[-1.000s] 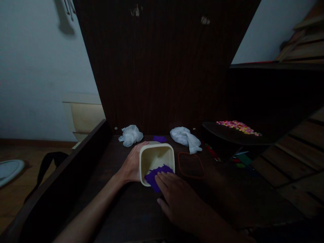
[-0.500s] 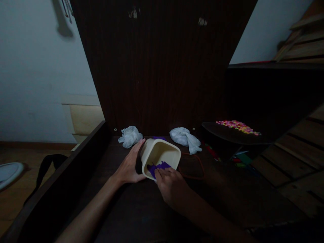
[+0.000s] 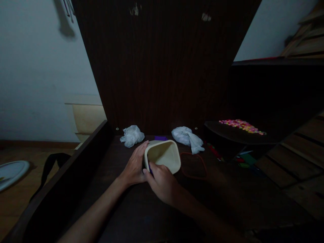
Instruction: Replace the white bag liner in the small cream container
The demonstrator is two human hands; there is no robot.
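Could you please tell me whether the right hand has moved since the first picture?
Yes: judged against the rightmost white bag, the right hand has moved left and a little forward.

Bags (image 3: 132, 136) obstruct both sides behind the container (image 3: 169, 157); room lies between the forearms (image 3: 101, 206).

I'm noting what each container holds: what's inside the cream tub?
The right hand is partly inside the tub, with a sliver of purple cloth showing beside it. The pale far wall shows. The hand and near rim hide any remaining cloth and the near inner side.
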